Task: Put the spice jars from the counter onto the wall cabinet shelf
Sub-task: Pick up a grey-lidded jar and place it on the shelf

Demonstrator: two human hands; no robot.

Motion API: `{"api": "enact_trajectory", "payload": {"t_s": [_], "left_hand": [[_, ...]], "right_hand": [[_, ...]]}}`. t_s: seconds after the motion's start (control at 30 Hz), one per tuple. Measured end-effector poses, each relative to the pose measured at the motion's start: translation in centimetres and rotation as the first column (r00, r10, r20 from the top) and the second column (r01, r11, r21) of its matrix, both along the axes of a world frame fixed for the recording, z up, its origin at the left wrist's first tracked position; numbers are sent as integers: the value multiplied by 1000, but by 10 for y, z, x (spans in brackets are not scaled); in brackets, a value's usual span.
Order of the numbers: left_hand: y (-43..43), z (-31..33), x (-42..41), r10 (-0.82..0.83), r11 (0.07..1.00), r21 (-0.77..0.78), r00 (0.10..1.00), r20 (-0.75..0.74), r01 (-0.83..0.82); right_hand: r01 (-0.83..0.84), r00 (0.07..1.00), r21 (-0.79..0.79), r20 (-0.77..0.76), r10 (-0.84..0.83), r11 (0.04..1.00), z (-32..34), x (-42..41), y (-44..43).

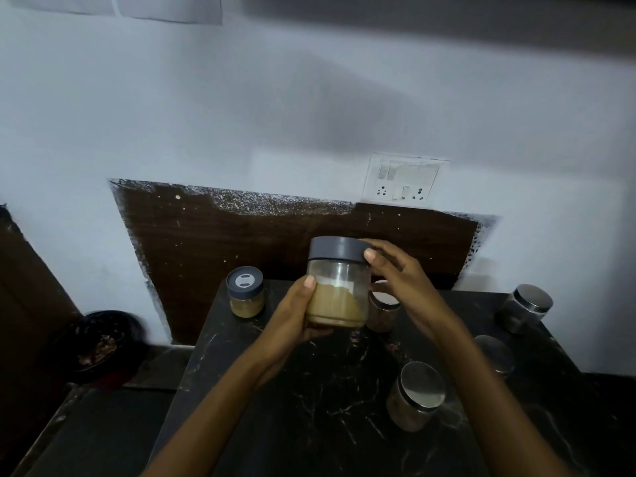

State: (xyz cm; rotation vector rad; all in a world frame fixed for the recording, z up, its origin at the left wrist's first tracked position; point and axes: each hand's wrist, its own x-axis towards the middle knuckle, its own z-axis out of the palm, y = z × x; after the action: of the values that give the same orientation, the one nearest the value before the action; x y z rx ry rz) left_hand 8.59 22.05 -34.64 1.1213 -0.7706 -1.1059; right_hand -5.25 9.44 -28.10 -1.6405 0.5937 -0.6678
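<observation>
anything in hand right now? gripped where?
Yes: a grey-lidded spice jar of tan powder, lifted off the counter. Left hand wraps its glass body; right hand pinches the lid's edge.

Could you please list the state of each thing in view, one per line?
Held jar: lidded, upright, lifted off the counter, part full of tan powder.
Left hand: gripping the jar's body.
Right hand: fingers on the grey lid.
Small jar: lidded, upright on the counter.
Steel-lidded jars: lidded, standing on the counter.
Bowl: holds something; blurred.
</observation>
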Motion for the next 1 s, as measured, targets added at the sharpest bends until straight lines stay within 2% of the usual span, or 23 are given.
{"api": "enact_trajectory", "payload": {"t_s": [0.07, 0.13, 0.3, 0.4, 0.5, 0.57, 0.77, 0.87, 1.0], "left_hand": [[0, 1, 0, -18, 1000, 10, 999, -36, 19], [-1, 1, 0, -1, 1000, 7, 998, -56, 2], [-7, 7, -10, 75, 997, 10, 996, -47, -75], [-8, 8, -11, 14, 1000, -17, 991, -134, -17], [-6, 10, -10, -136, 991, -51, 940, -313, 126], [-5, 11, -9, -188, 982, -62, 919, -348, 177], [-8, 14, -13, -33, 999, -37, 984, -178, 27], [-9, 16, -17, -19, 999, -52, 985, -173, 10], [-10, 20, -16, -131, 991, -70, 949, -288, 116]], "right_hand": [[-63, 997, 73, 55, 59, 995, 0, -1, 1], [-57, 995, 83, 89, 50, 995, 0, 0, 2], [131, 983, -5, 133, -129, 991, -6, 10, 10], [182, 981, -80, 77, -176, 980, -7, 12, 8], [69, 987, 90, 136, -80, 994, -5, 11, 6], [20, 978, 171, 202, -55, 985, -4, 9, 7], [174, 956, 4, 240, -170, 985, -1, 11, 8], [197, 960, -38, 209, -185, 980, -1, 13, 9], [45, 957, 189, 274, -97, 981, 2, 12, 8]]}}
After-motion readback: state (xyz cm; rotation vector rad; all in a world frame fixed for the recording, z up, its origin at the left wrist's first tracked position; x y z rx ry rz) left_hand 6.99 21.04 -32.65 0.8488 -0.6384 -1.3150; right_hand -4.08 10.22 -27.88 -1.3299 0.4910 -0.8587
